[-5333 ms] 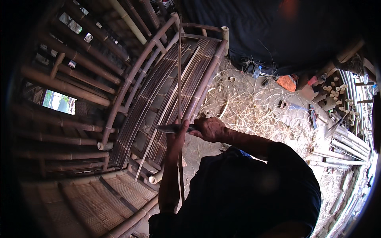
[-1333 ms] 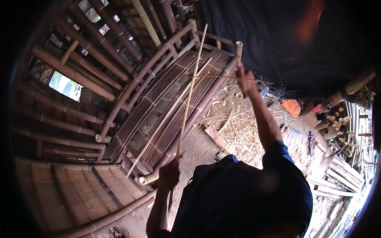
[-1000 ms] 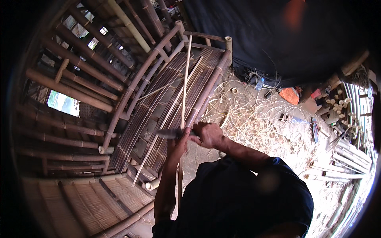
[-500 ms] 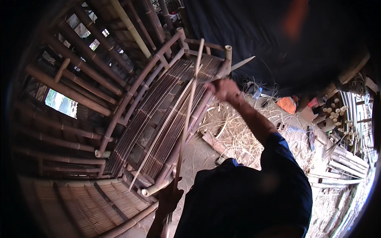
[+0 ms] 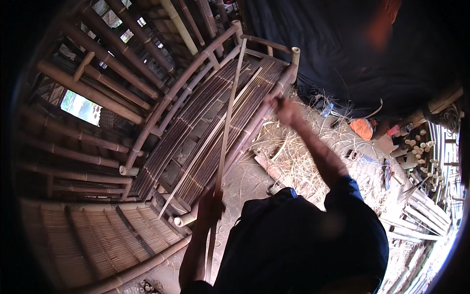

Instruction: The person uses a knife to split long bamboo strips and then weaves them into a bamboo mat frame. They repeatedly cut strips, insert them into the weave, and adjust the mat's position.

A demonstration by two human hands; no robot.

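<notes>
My left hand, in shadow low in the middle, is closed around a long, flat bamboo strip. The strip rises slantwise over the bamboo bench, its far end close to the bench's back corner; its lower end passes down beside my left forearm. My right hand is closed at the bench's right-hand rail, apart from the strip. It grips what looks like a knife, mostly hidden and hard to make out against the dark bamboo. A thin, curved pale sliver shows to the right, against the black cloth.
Curly bamboo shavings cover the ground right of the bench. Beyond them lie an orange bag, a stack of bamboo poles and pale split lengths. A slatted bamboo panel stands at lower left. Black cloth hangs behind.
My right hand has moved away from the strip, slightly right and down. The pale sliver has gone from beside the bench post to farther right. My left hand appears higher, still holding the strip.
</notes>
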